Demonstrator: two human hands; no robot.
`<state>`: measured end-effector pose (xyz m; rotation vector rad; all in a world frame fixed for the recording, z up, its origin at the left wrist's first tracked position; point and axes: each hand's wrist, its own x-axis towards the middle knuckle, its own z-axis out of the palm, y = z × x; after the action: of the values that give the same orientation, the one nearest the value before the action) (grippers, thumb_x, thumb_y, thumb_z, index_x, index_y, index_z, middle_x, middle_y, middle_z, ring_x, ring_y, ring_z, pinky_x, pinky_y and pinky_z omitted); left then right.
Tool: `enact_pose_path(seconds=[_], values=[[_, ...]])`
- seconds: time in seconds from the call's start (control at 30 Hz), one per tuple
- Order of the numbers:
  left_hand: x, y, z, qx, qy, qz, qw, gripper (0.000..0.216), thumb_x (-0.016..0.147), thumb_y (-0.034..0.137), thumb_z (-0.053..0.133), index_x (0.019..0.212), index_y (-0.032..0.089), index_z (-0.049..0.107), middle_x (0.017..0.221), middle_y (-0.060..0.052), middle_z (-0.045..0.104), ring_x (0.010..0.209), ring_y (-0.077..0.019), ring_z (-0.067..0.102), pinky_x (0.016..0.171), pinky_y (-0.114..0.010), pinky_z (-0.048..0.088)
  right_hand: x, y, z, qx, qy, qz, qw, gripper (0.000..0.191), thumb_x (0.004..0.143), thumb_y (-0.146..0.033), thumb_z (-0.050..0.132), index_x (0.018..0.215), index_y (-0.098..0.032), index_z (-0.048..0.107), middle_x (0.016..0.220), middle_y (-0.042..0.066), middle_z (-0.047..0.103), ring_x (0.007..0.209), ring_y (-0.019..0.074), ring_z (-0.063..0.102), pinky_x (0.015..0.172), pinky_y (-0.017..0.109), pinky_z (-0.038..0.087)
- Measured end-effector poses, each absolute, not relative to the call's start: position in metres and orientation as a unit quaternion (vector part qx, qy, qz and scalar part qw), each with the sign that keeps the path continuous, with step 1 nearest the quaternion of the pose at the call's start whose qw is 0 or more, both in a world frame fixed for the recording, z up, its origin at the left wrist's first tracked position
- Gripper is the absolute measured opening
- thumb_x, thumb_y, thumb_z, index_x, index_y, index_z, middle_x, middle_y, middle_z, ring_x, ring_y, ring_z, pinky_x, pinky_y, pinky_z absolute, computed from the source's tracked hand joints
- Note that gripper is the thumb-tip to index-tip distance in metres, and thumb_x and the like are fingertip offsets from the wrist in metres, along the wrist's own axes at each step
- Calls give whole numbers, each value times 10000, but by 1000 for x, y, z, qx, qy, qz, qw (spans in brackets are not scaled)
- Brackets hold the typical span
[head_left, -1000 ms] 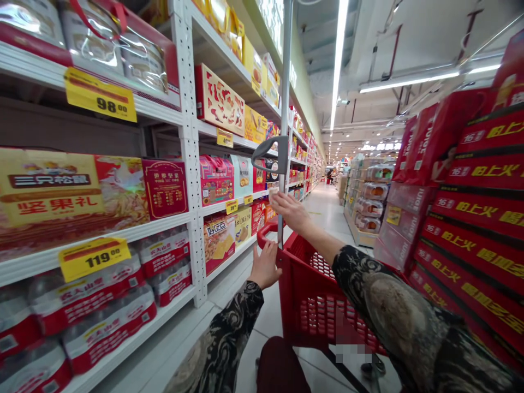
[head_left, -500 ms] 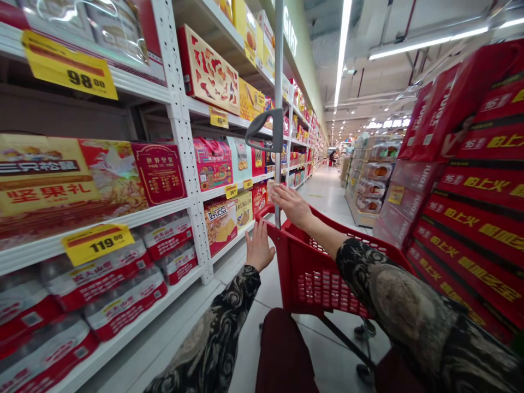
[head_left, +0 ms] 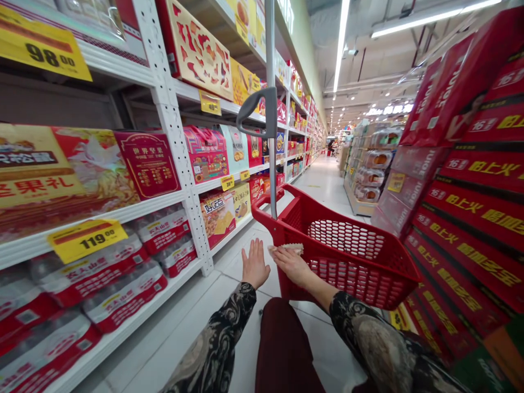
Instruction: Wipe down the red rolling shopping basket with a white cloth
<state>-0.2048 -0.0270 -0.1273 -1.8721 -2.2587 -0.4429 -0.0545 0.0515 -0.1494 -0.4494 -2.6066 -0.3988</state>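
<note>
The head view looks down a supermarket aisle from low over the person's lap. Both forearms, in dark sleeves with a pale swirling pattern, reach forward from the bottom edge. The left hand [head_left: 254,265] is held flat and open, palm forward, fingers straight and together, pointing up; it hovers just beside the near corner of the red plastic shopping basket [head_left: 360,256], and whether it touches the basket cannot be told. The right hand [head_left: 291,263] lies palm down with its fingers pressed onto a small pale folded cloth [head_left: 286,248], pinning it against the basket's near rim just below the corner; the wrist bends slightly upward from the forearm.

The basket has perforated mesh walls and sits tilted, its far end toward the aisle. A grey metal upright pole [head_left: 272,164] rises from its near corner, carrying a grey curved handle [head_left: 251,109] that juts to the left.

On the left, white metal shelving [head_left: 172,136] holds red and yellow gift boxes [head_left: 149,162], with shrink-wrapped packs of bottles on the lower shelves [head_left: 123,297] and yellow price tags reading 98.00 [head_left: 43,46] and 119.00 [head_left: 85,239]. On the right stands a wall of stacked red cartons with gold lettering [head_left: 475,213]. The pale tiled floor [head_left: 323,185] runs away between them.
</note>
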Motion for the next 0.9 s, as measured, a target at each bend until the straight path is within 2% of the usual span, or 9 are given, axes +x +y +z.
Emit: enact_pose_path(seconds=[0.13, 0.3, 0.4, 0.53, 0.63, 0.73, 0.83, 0.9], values=[[-200, -29, -145, -634, -751, -165, 83, 768, 699, 220, 516, 1392, 85, 214, 1488, -157, 179, 1378, -263, 130, 1086, -540, 137, -49, 44, -157, -155, -945, -124, 261, 330, 900, -126, 382, 1156, -187, 581, 1215, 90, 587, 1191, 180, 477, 968, 388, 420], [-198, -28, -142, -612, -757, -205, 104, 761, 711, 199, 507, 1391, 61, 195, 1479, -174, 200, 1372, -273, 152, 1072, -559, 169, -55, 51, -107, -163, -900, -132, 381, 356, 911, -128, 372, 1227, -177, 529, 1313, 87, 505, 1275, 184, 377, 1038, 390, 346], [-190, -26, -135, -619, -748, -206, 122, 751, 714, 203, 504, 1390, 64, 208, 1472, -179, 222, 1369, -283, 165, 1065, -564, 189, -52, 56, -102, -176, -912, -133, 345, 353, 891, -117, 410, 1213, -179, 541, 1303, 89, 515, 1264, 202, 394, 1026, 404, 358], [-178, -27, -136, -646, -727, -188, 133, 747, 709, 200, 499, 1388, 58, 221, 1468, -176, 232, 1366, -287, 171, 1070, -558, 186, -32, 48, -147, -202, -941, -119, 245, 358, 869, -103, 439, 1205, -166, 543, 1266, 108, 545, 1192, 207, 475, 953, 397, 433], [-173, -30, -144, -658, -719, -180, 133, 750, 704, 189, 498, 1390, 63, 222, 1468, -178, 229, 1365, -284, 176, 1078, -550, 168, -15, 40, -174, -204, -942, -108, 243, 347, 882, -118, 418, 1198, -171, 549, 1240, 97, 568, 1176, 191, 491, 941, 380, 444], [-168, -30, -148, -659, -720, -177, 127, 748, 700, 179, 492, 1388, 63, 224, 1468, -181, 229, 1365, -286, 175, 1073, -561, 165, -8, 38, -163, -193, -926, -105, 306, 358, 899, -115, 374, 1204, -191, 547, 1255, 85, 558, 1215, 174, 454, 973, 379, 415], [-161, -27, -145, -655, -722, -184, 125, 742, 704, 177, 480, 1390, 69, 218, 1468, -181, 228, 1365, -291, 176, 1065, -573, 176, -10, 45, -127, -213, -887, -113, 394, 376, 904, -99, 354, 1224, -187, 533, 1302, 84, 516, 1276, 173, 376, 1020, 384, 366], [-156, -24, -141, -655, -719, -194, 129, 737, 710, 174, 469, 1393, 73, 211, 1471, -177, 225, 1366, -287, 172, 1066, -574, 174, -12, 52, -109, -221, -871, -120, 423, 367, 900, -97, 368, 1216, -170, 539, 1308, 84, 510, 1286, 178, 360, 1031, 380, 355]])
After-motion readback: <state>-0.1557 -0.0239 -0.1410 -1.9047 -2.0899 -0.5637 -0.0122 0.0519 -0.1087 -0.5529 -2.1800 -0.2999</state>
